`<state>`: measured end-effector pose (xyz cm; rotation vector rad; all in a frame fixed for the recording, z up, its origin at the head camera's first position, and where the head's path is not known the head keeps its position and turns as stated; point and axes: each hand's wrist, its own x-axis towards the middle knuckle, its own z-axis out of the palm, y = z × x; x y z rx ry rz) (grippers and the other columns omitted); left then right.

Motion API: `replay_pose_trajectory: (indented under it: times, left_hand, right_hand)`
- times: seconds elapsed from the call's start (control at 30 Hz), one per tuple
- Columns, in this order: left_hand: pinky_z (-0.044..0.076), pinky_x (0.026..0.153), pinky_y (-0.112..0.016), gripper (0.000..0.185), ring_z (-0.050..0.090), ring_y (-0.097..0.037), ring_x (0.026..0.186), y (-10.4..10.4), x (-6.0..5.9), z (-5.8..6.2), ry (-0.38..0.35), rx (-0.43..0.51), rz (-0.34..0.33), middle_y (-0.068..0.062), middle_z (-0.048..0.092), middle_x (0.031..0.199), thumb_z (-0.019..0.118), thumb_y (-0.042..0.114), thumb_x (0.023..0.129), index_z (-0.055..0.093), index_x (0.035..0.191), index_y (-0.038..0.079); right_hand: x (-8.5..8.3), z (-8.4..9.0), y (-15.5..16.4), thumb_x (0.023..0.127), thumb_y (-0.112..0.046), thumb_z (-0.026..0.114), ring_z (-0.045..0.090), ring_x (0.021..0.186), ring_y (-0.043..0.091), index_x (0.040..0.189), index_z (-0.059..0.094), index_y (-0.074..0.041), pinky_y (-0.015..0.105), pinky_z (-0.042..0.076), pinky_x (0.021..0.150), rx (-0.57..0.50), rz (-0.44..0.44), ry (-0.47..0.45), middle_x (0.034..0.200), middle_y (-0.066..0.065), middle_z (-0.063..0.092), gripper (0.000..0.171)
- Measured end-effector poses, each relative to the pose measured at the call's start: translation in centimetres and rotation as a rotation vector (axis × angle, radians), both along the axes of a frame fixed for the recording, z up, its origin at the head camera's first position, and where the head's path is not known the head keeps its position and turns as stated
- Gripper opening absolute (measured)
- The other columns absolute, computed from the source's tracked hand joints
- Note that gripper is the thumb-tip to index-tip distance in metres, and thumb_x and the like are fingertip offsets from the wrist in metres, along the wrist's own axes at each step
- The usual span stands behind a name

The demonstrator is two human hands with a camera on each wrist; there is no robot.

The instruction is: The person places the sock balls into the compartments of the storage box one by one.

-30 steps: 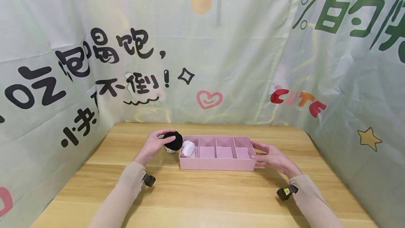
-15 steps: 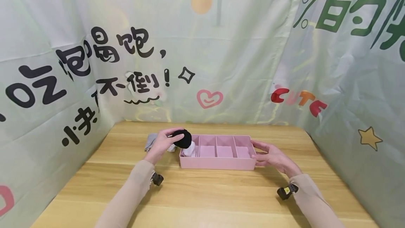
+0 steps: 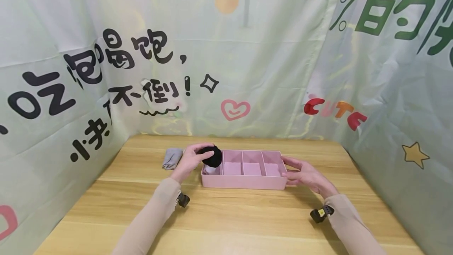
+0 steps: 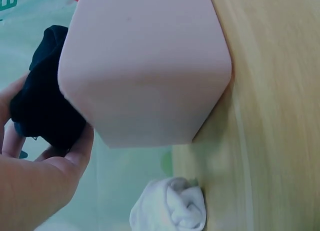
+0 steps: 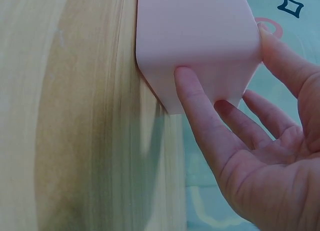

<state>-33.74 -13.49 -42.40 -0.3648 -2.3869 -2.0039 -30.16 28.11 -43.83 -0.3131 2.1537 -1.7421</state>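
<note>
My left hand (image 3: 191, 160) grips a black rolled-up sock (image 3: 211, 156) between thumb and fingers, right over the leftmost compartment of a pink divided box (image 3: 244, 182). In that compartment lies a white sock (image 3: 212, 169), partly covered by the black one. The left wrist view has the black sock (image 4: 50, 91) at the box's rim. At the box's right end, my right hand (image 3: 308, 176) touches the wall with nearly straight fingers. In the right wrist view its thumb (image 5: 280, 56) lies at the rim and the fingers (image 5: 200, 111) rest against the end wall.
A grey folded sock (image 3: 172, 158) lies on the wooden table (image 3: 240, 223), left of the box. Another white balled sock (image 4: 170, 206) sits on the table by the box's left end. Printed cloth (image 3: 269, 70) hangs behind and on both sides.
The left hand has moved right with the black sock, from beside the box to over its leftmost compartment, uncovering the grey sock. The right hand has stayed at the box's end.
</note>
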Motion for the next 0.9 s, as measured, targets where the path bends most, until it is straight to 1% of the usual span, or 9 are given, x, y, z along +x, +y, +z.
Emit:
replay_pose_trajectory:
  times: [0.03,0.1,0.13,0.23,0.37,0.5,0.63,0.8,0.9]
  left_hand:
    - [0.052,0.078,-0.025,0.037,0.063,-0.017,0.106,0.2,0.1,0.0,0.011,-0.001,-0.001,-0.007,0.068,0.124,0.076,0.021,0.086,0.070,0.122,0.012]
    - [0.051,0.095,-0.028,0.040,0.062,-0.020,0.114,0.6,0.1,-0.1,0.028,0.004,-0.008,-0.009,0.067,0.126,0.076,0.018,0.087,0.068,0.124,0.008]
    - [0.051,0.096,-0.030,0.040,0.062,-0.022,0.115,0.8,0.1,-0.2,0.032,0.000,-0.007,-0.009,0.067,0.126,0.076,0.018,0.087,0.067,0.125,0.007]
    - [0.051,0.097,-0.034,0.041,0.062,-0.025,0.117,1.4,0.1,-0.3,0.038,-0.002,-0.001,-0.011,0.066,0.126,0.076,0.017,0.086,0.067,0.124,0.005]
    - [0.052,0.097,-0.033,0.040,0.062,-0.025,0.116,2.0,0.1,-0.4,0.049,0.012,0.010,-0.012,0.067,0.125,0.077,0.017,0.085,0.069,0.122,0.006]
    - [0.052,0.097,-0.034,0.038,0.063,-0.024,0.114,2.5,0.0,-0.5,0.041,0.029,0.018,-0.010,0.068,0.123,0.077,0.017,0.085,0.070,0.121,0.007]
    - [0.051,0.099,-0.036,0.040,0.062,-0.024,0.117,2.9,-0.1,-0.6,0.044,0.020,0.012,-0.009,0.068,0.125,0.077,0.018,0.086,0.068,0.123,0.007]
    - [0.050,0.100,-0.038,0.039,0.060,-0.027,0.120,3.3,0.0,-0.6,0.084,0.006,0.009,-0.010,0.067,0.126,0.077,0.016,0.085,0.069,0.122,0.007]
    - [0.052,0.098,-0.037,0.034,0.061,-0.026,0.118,3.6,0.0,-0.7,0.103,-0.007,0.015,-0.009,0.068,0.124,0.077,0.015,0.085,0.072,0.118,0.011]
  right_hand:
    - [0.0,0.0,0.0,0.092,-0.007,0.067,0.039,0.135,0.048,0.154,0.020,0.001,0.046,0.054,0.092,-0.001,0.000,-0.001,0.158,0.029,0.021,0.078]
    - [0.0,-0.1,0.0,0.092,-0.007,0.067,0.040,0.135,0.048,0.154,0.020,0.001,0.046,0.054,0.092,-0.003,0.001,-0.004,0.158,0.029,0.021,0.079]
    - [0.0,-0.1,0.0,0.092,-0.007,0.067,0.039,0.135,0.048,0.154,0.020,0.001,0.046,0.054,0.092,-0.004,0.003,-0.004,0.158,0.029,0.021,0.079]
    - [0.0,-0.2,0.0,0.091,-0.007,0.068,0.039,0.136,0.048,0.155,0.020,0.001,0.046,0.054,0.092,-0.007,0.004,-0.007,0.158,0.029,0.021,0.080]
    - [0.1,-0.2,0.1,0.092,-0.006,0.067,0.038,0.136,0.048,0.155,0.020,0.001,0.046,0.054,0.092,-0.011,0.002,-0.008,0.158,0.029,0.020,0.079]
    - [0.1,-0.2,0.1,0.093,-0.004,0.065,0.038,0.136,0.049,0.155,0.019,0.001,0.045,0.055,0.091,-0.015,0.001,-0.006,0.158,0.029,0.021,0.077]
    - [0.1,-0.1,0.1,0.093,-0.004,0.065,0.038,0.136,0.049,0.155,0.018,0.002,0.044,0.055,0.091,-0.016,0.002,-0.005,0.158,0.029,0.019,0.078]
    - [0.0,0.1,0.1,0.093,-0.004,0.065,0.035,0.137,0.049,0.155,0.018,0.001,0.044,0.054,0.092,-0.019,0.009,-0.006,0.159,0.028,0.018,0.078]
    - [0.0,0.1,0.0,0.092,-0.003,0.065,0.034,0.137,0.049,0.155,0.018,0.001,0.044,0.054,0.093,-0.020,0.013,-0.015,0.159,0.027,0.018,0.079]
